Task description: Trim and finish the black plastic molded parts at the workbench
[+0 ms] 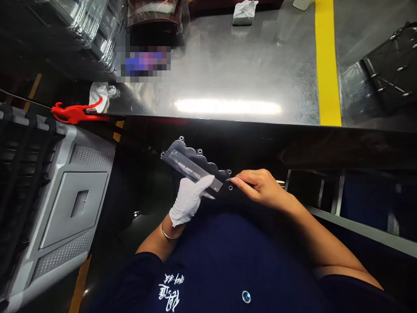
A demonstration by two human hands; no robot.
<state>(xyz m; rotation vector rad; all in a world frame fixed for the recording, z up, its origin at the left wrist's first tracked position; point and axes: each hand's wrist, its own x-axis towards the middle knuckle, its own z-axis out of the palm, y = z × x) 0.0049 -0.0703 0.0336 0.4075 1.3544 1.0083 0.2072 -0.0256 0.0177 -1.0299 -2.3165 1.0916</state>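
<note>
My left hand [188,199], in a white glove, grips a long grey metal part [192,165] with a scalloped edge and small screw holes, holding it tilted in front of my body below the table edge. My bare right hand [259,187] pinches a small thin tool [230,178] whose tip touches the right end of the part. What kind of tool it is stays too small to tell. A thin bracelet sits on my left wrist.
A shiny metal table [228,65] with a yellow stripe [326,65] lies ahead. On it are a red clip [76,114], white cloths [245,11] and a black rack [392,65]. A grey plastic crate [65,204] stands at the left, a metal frame [358,226] at the right.
</note>
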